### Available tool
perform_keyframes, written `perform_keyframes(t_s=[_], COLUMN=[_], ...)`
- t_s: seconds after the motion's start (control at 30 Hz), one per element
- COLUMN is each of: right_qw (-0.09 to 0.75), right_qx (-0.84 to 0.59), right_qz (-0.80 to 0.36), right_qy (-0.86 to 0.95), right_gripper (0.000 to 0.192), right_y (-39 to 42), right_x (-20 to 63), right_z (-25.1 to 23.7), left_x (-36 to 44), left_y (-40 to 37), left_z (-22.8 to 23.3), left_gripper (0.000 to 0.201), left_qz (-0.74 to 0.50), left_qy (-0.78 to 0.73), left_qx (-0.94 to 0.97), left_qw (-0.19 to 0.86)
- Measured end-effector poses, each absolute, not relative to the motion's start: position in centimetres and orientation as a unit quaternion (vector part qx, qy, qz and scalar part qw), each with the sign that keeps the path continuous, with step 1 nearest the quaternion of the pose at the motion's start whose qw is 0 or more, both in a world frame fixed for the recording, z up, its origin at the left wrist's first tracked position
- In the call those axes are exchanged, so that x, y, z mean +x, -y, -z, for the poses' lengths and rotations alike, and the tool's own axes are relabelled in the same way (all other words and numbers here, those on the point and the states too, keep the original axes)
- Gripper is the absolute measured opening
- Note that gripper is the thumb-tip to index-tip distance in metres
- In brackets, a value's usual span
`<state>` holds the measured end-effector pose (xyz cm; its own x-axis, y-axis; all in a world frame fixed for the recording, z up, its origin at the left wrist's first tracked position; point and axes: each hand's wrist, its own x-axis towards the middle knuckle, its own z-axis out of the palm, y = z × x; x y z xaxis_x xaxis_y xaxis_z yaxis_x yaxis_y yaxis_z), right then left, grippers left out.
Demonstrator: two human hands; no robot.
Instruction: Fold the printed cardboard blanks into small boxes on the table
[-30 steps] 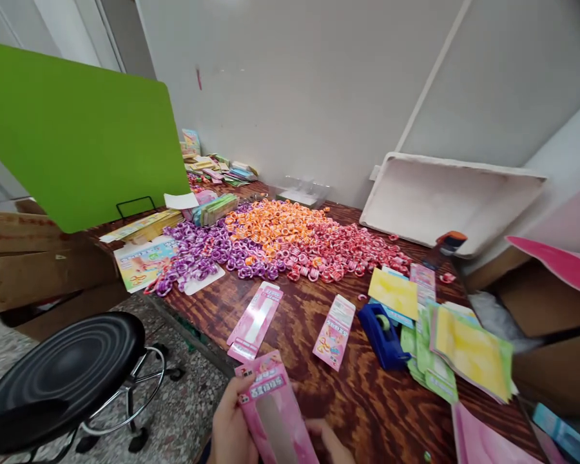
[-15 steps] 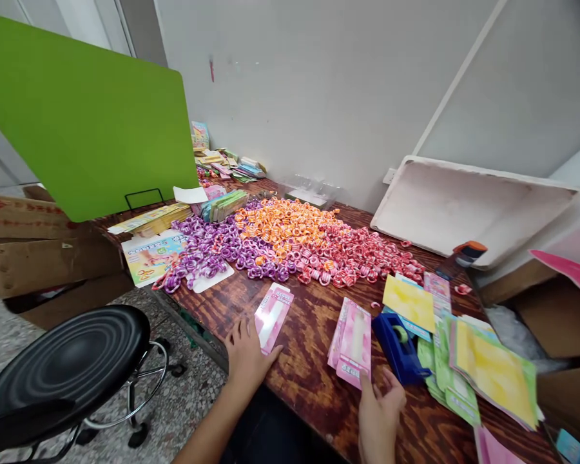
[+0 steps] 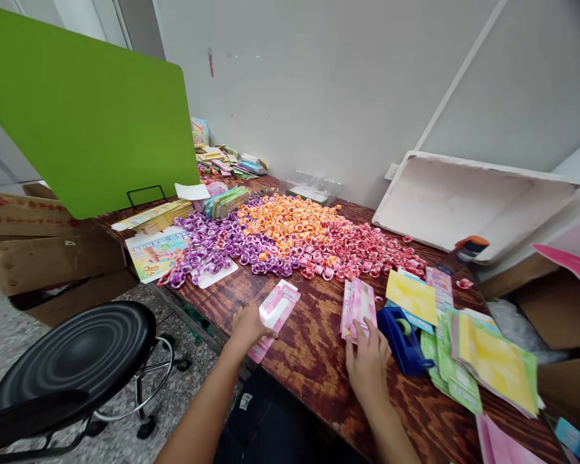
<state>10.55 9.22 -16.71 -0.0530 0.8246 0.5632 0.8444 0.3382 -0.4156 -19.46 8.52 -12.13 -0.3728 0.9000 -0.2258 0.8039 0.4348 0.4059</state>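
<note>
A pink card [image 3: 285, 310] with a pale central strip lies slanted on the table. My left hand [image 3: 247, 327] is closed at its left edge, thumb across the card and fingers curled beside it. A small stack of similar pink cards [image 3: 362, 299] lies further right. My right hand [image 3: 368, 361] rests on the near end of that stack, fingers apart and fingertips on the top card. Just right of it stands a blue tape dispenser [image 3: 406, 345]. Beyond both hands spreads a big heap of striped rings, purple [image 3: 232, 235], orange [image 3: 290, 222] and red [image 3: 367, 248].
Green and yellow cards [image 3: 497, 357] lie at the right, near a bottle with an orange cap [image 3: 464, 251]. A white board [image 3: 473, 206] leans on the wall. A green panel [image 3: 87, 122], card stacks [image 3: 227, 201] and a black stool [image 3: 77, 361] are at the left.
My right hand has moved forward onto the pink stack, which has slid away from me. My left fingers have curled in, and the left card has turned slightly clockwise.
</note>
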Motion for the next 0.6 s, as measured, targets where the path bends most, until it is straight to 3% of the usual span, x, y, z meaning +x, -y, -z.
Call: perform_keyframes(t_s=[0.07, 0.27, 0.33, 0.47, 0.53, 0.6], right_qw=[0.392, 0.440, 0.459, 0.497, 0.486, 0.467], right_qx=[-0.553, -0.507, -0.505, -0.512, -0.538, -0.574], right_qz=[-0.001, -0.072, -0.096, -0.099, -0.085, -0.058], right_qy=[0.735, 0.737, 0.725, 0.693, 0.683, 0.670], right_gripper=[0.038, 0.029, 0.035, 0.065, 0.072, 0.072], right_y=[-8.0, -2.2, -1.1, 1.0, 2.5, 4.4], right_x=[9.7, 7.7, 8.2, 10.6, 11.7, 12.4], right_z=[16.3, 17.0, 16.6, 13.4, 11.4, 10.1], left_x=[-19.4, -18.4, -17.4, -13.1, -10.6, -8.4], left_y=[-8.8, -8.3, -6.5, -0.3, 3.0, 5.6], left_z=[12.0, 9.4, 7.7, 5.5, 5.2, 5.3], left_gripper=[0.055, 0.043, 0.040, 0.028, 0.016, 0.019], left_qz=[-0.116, -0.192, -0.235, -0.246, -0.256, -0.292], left_qy=[-0.822, -0.751, -0.672, -0.526, -0.470, -0.407], left_qx=[0.512, 0.545, 0.588, 0.628, 0.598, 0.530], left_qw=[0.219, 0.319, 0.384, 0.518, 0.596, 0.684])
